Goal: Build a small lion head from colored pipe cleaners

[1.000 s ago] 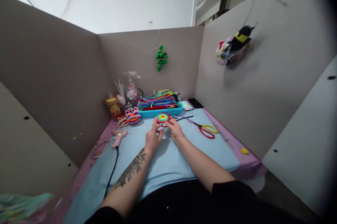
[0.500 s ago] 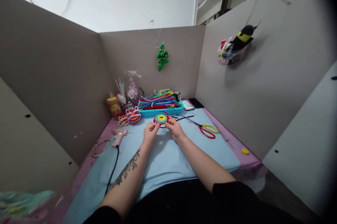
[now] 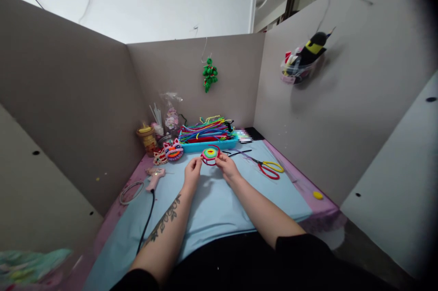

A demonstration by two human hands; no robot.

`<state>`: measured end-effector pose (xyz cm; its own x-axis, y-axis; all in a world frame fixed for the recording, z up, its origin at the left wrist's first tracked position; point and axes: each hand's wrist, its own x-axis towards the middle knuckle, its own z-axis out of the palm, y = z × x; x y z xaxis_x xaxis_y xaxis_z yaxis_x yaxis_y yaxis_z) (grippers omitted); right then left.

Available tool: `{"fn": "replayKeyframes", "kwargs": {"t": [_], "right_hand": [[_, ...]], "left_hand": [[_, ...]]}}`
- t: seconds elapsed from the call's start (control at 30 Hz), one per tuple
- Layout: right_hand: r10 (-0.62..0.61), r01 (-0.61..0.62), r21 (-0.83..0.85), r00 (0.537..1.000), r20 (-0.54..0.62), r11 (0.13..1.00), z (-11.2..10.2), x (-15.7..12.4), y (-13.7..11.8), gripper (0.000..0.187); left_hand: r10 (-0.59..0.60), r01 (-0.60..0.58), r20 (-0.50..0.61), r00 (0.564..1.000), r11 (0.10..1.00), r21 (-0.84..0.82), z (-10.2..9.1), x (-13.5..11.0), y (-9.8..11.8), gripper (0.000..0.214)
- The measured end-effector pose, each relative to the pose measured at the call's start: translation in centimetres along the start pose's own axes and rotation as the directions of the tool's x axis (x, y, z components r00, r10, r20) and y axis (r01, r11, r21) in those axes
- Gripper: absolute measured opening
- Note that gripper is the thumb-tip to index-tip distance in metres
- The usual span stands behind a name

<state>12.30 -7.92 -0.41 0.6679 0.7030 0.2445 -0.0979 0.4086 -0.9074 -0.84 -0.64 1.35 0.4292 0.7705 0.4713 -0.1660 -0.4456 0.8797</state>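
Between my hands is a small round disc of coiled pipe cleaners (image 3: pixel 210 154), with a red and yellow centre, a green ring and a pink-red outer edge. A loose red pipe cleaner (image 3: pixel 209 163) loops below its rim, and a red end curves over the top. My left hand (image 3: pixel 192 171) has thumb and finger pinched at the disc's left edge, on the red strand; the exact contact is too small to see. On the opposite side, my right hand (image 3: pixel 227 166) grips the disc's lower right edge. The disc is held above the blue cloth (image 3: pixel 226 206).
Behind the disc stands a blue tray (image 3: pixel 195 147) of many-coloured pipe cleaners. Scissors (image 3: pixel 268 168) with red and yellow handles lie at right. A pink glue gun (image 3: pixel 155 178) with its cord is at left, near two pipe-cleaner animal faces (image 3: pixel 174 150). Grey panels (image 3: pixel 195 81) enclose the table.
My left thumb and finger have shifted slightly left, from the disc's lower front to its left edge. My right hand stays nearly in place, and more of the disc's left side shows.
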Motion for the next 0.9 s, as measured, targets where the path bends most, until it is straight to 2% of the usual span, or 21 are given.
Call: {"fn": "replayKeyframes", "kwargs": {"t": [0.07, 0.13, 0.23, 0.33, 0.47, 0.7, 0.9], "right_hand": [[0.078, -0.078, 0.06, 0.997, -0.003, 0.995, 0.0, 0.0, 0.0, 0.032], [0.1, -0.098, 0.069, 0.995, -0.018, 0.993, 0.0, 0.1, 0.1, 0.033], [-0.045, 0.04, -0.063, 0.996, -0.078, 0.997, 0.0, 0.0, 0.2, 0.03], [-0.219, 0.178, -0.267, 0.967, -0.132, 0.947, 0.2, -0.5, 0.1, 0.024], [-0.221, 0.173, -0.355, 0.97, -0.1, 0.919, 0.7, -1.2, -0.1, 0.02], [-0.165, 0.14, -0.368, 0.986, -0.035, 0.919, 0.7, -1.0, 0.4, 0.019], [-0.254, 0.188, -0.364, 0.957, -0.143, 0.912, 0.3, -0.6, 0.8, 0.021]], "left_hand": [[-0.007, 0.006, -0.042, 0.999, 0.999, -0.034, 0.0, 0.0, 0.1, 0.029], [0.002, -0.003, -0.023, 1.0, 0.999, -0.035, 0.1, -0.2, 0.1, 0.026], [-0.027, 0.033, 0.093, 0.995, 0.997, -0.072, 0.6, -0.6, -0.1, 0.028], [-0.076, 0.109, 0.211, 0.974, 0.983, -0.148, 1.3, -1.0, -0.2, 0.044], [-0.107, 0.168, 0.293, 0.95, 0.967, -0.192, 1.6, -1.2, 0.2, 0.053], [-0.2, 0.248, 0.223, 0.954, 0.945, -0.213, 1.0, -0.7, 0.3, 0.049], [-0.199, 0.227, 0.14, 0.97, 0.947, -0.229, 1.0, -0.3, -0.8, 0.047]]}}
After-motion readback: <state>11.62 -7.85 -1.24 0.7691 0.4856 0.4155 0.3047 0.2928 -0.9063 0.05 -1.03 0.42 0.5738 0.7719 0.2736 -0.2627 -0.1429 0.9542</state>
